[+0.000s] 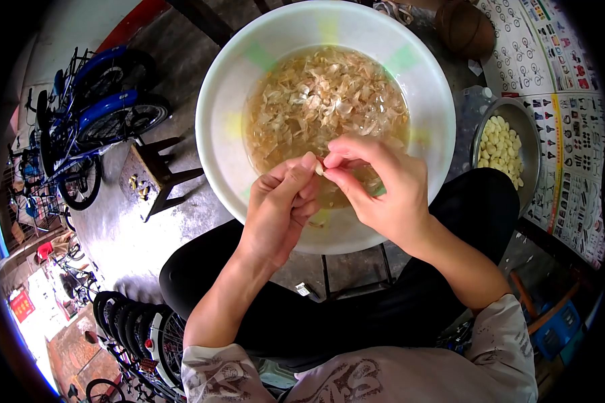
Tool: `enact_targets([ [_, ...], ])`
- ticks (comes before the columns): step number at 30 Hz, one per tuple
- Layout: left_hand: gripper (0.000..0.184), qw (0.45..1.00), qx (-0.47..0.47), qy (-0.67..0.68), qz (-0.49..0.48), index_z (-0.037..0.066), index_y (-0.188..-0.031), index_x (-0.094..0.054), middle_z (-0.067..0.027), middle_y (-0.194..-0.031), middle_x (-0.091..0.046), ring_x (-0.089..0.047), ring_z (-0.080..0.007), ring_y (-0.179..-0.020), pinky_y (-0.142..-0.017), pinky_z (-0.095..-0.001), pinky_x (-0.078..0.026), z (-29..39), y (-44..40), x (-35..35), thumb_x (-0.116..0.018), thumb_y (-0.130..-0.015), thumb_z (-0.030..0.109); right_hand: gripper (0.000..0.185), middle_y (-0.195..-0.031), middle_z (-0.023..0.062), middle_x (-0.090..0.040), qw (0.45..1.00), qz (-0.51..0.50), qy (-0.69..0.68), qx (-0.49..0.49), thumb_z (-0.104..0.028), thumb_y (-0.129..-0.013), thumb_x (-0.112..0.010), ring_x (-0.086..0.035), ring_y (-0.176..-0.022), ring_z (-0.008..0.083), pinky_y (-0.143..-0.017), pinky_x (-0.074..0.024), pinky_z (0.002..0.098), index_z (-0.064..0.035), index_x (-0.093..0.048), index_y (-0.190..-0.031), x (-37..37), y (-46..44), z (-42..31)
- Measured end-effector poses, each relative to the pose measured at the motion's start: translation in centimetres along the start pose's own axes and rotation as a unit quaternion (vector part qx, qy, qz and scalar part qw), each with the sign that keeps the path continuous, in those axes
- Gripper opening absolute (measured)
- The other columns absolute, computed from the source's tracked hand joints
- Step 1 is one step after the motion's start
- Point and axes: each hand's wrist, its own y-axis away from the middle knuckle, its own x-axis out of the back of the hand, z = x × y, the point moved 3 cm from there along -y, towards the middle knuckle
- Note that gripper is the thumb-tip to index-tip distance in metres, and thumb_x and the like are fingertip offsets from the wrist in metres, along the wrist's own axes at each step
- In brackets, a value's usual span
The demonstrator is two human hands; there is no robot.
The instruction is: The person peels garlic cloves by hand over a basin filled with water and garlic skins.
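Above the near part of a wide white basin (222,134), my two hands meet at a small garlic clove (319,169). My left hand (279,201) pinches the clove between thumb and forefinger, its other fingers curled. From the other side, my right hand (383,188) has thumb and forefinger closed at the clove's edge. Water fills the basin's bottom, and many papery garlic skins (329,94) float in it. To the right, a metal bowl (532,148) holds a heap of peeled garlic cloves (499,149).
A small wooden stool (156,161) with bits on its seat stands left of the basin. Several bicycles (107,107) are parked further left, with tyres (124,319) below. A printed poster sheet (565,114) lies at the right. My knees flank the basin.
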Motion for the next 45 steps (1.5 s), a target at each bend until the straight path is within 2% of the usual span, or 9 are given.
enact_targets([
  [5,0.017,1.000,-0.015,-0.011,-0.008,0.005,-0.099,-0.068,0.0069,-0.069,-0.044,-0.031,-0.0031,-0.059,-0.053,-0.0216,-0.027,0.2,-0.1,0.2,-0.060,-0.100,0.020,0.031,-0.090,0.0112,-0.067,0.988,-0.003,0.096,0.119,0.005,-0.081,-0.068,-0.067,-0.075,0.0248,-0.061,-0.0546,0.0339,-0.0025,-0.059,-0.110,-0.3,-0.1,-0.4],
  [9,0.017,1.000,0.000,-0.017,0.013,0.005,-0.099,-0.068,0.0069,-0.069,-0.044,-0.031,-0.0030,-0.059,-0.053,-0.0215,-0.027,-0.2,0.0,0.5,-0.059,-0.100,0.020,0.033,-0.092,0.0109,-0.068,0.983,-0.004,0.123,0.134,0.006,-0.081,-0.067,-0.066,-0.075,0.0254,-0.061,-0.0539,0.0343,-0.0021,-0.059,-0.111,-0.7,0.3,-0.1],
  [18,0.022,0.999,-0.026,-0.030,0.029,0.003,-0.106,-0.069,0.0067,-0.073,-0.048,-0.032,-0.0019,-0.059,-0.052,-0.0206,-0.027,-1.0,-0.1,0.5,-0.061,-0.100,0.022,0.037,-0.086,0.0098,-0.064,0.991,-0.022,0.111,0.066,0.005,-0.083,-0.065,-0.063,-0.077,0.0261,-0.063,-0.0524,0.0363,-0.0028,-0.053,-0.117,-1.6,0.7,0.7],
  [21,0.030,0.970,-0.121,-0.208,0.040,0.000,-0.117,-0.070,0.0076,-0.071,-0.052,-0.036,-0.0004,-0.060,-0.051,-0.0201,-0.028,-0.6,0.4,-0.2,-0.065,-0.097,0.023,0.040,-0.088,0.0097,-0.063,0.995,-0.020,0.093,0.043,0.004,-0.083,-0.065,-0.063,-0.078,0.0270,-0.065,-0.0521,0.0378,-0.0034,-0.051,-0.120,-1.7,0.8,0.7],
  [30,0.031,0.908,-0.160,-0.381,0.069,-0.003,-0.115,-0.069,0.0042,-0.073,-0.060,-0.044,-0.0007,-0.062,-0.051,-0.0203,-0.035,0.2,0.9,-0.3,-0.066,-0.097,0.021,0.040,-0.092,0.0105,-0.062,0.998,0.009,-0.016,-0.057,0.009,-0.085,-0.063,-0.067,-0.078,0.0239,-0.069,-0.0548,0.0324,-0.0015,-0.049,-0.121,-1.6,0.8,1.0],
  [37,0.030,0.897,-0.188,-0.393,0.073,-0.004,-0.114,-0.069,0.0024,-0.077,-0.064,-0.048,-0.0008,-0.065,-0.054,-0.0202,-0.039,0.9,1.0,-0.5,-0.066,-0.097,0.020,0.038,-0.089,0.0107,-0.062,0.992,0.023,-0.093,-0.088,0.011,-0.086,-0.061,-0.068,-0.077,0.0202,-0.073,-0.0561,0.0307,-0.0002,-0.048,-0.120,-1.1,0.5,0.8],
  [40,0.028,0.926,-0.140,-0.345,0.055,-0.002,-0.111,-0.071,0.0047,-0.071,-0.058,-0.044,-0.0015,-0.062,-0.053,-0.0208,-0.036,1.2,0.6,-0.4,-0.064,-0.098,0.022,0.036,-0.089,0.0104,-0.062,0.985,0.026,-0.129,-0.108,0.012,-0.086,-0.060,-0.067,-0.078,0.0202,-0.073,-0.0560,0.0305,-0.0003,-0.049,-0.118,-0.8,0.4,0.8],
  [42,0.029,0.969,-0.082,-0.233,0.000,-0.003,-0.112,-0.069,0.0070,-0.067,-0.041,-0.029,-0.0032,-0.058,-0.052,-0.0222,-0.023,1.1,0.3,-0.5,-0.058,-0.100,0.022,0.034,-0.089,0.0102,-0.061,0.981,0.031,-0.150,-0.118,0.012,-0.086,-0.059,-0.067,-0.079,0.0202,-0.072,-0.0558,0.0303,-0.0003,-0.050,-0.117,-0.5,0.2,0.9],
  [45,0.028,0.987,-0.048,-0.147,-0.042,-0.001,-0.113,-0.069,0.0072,-0.067,-0.038,-0.028,-0.0044,-0.058,-0.052,-0.0230,-0.023,1.0,0.2,-0.3,-0.057,-0.100,0.021,0.027,-0.090,0.0094,-0.060,0.995,-0.007,-0.080,-0.063,0.011,-0.085,-0.058,-0.066,-0.081,0.0190,-0.070,-0.0550,0.0294,0.0001,-0.056,-0.110,0.2,-0.3,0.7],
])
